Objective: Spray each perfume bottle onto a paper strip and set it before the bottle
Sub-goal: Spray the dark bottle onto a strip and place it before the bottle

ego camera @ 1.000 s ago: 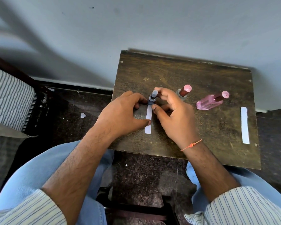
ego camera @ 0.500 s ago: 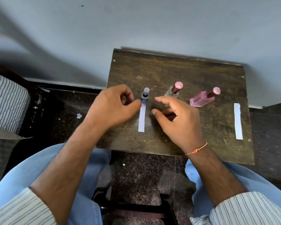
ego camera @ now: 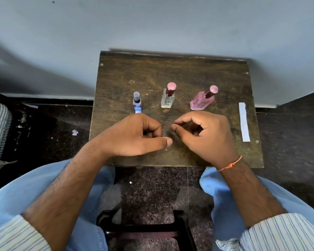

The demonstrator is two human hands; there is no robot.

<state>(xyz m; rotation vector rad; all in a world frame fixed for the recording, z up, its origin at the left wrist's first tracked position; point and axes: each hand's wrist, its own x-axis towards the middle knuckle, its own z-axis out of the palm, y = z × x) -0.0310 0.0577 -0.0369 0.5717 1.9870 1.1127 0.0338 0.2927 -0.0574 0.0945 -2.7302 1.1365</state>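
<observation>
Just beyond both loosely curled, unladen hands, left [ego camera: 134,134] and right [ego camera: 203,134], stand three perfume bottles [ego camera: 168,97].

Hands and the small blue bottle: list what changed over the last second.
Both hands let go of the small blue bottle and drew back toward the person. The left hand now covers most of the paper strip before that bottle; the right hand hovers loosely curled, holding nothing. The clear bottle, pink bottle and spare strip stayed put.

Bottle row [ego camera: 167,98] blocks tabletop [ego camera: 170,69] beyond.
</observation>
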